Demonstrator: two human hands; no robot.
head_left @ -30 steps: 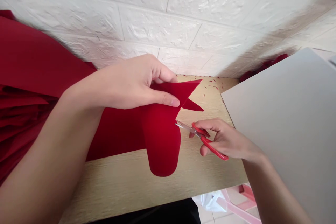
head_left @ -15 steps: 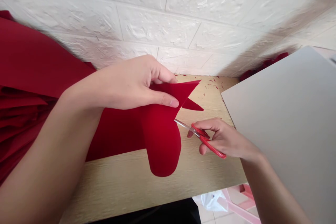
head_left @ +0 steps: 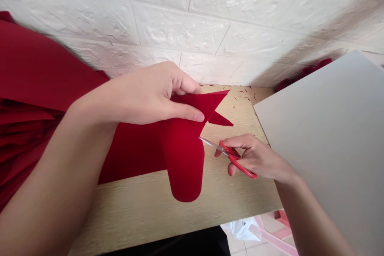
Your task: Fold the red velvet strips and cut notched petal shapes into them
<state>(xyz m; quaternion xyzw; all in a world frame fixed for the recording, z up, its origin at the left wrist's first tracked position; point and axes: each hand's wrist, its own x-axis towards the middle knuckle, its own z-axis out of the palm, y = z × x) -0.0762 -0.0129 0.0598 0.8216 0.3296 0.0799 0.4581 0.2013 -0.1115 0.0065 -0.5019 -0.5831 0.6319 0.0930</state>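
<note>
My left hand [head_left: 150, 94] pinches a sheet of red felt [head_left: 183, 156] between thumb and fingers and holds it up over the wooden table [head_left: 150, 208]. The felt has a pointed tip at the upper right and a rounded lobe hanging down. My right hand [head_left: 258, 158] grips red-handled scissors [head_left: 232, 157], fingers through the loops. The blades point left and their tips touch the felt's right edge just below my left thumb.
A large grey board [head_left: 330, 140] lies at the right, overhanging the table. A heap of red fabric [head_left: 33, 88] covers the left side. Small red snippets [head_left: 244, 96] litter the back of the table by the white brick wall. A pink stool [head_left: 273, 236] and a white bag show below the table edge.
The scissors have slid a little left and up into the felt's edge. My left hand and the felt have hardly moved.
</note>
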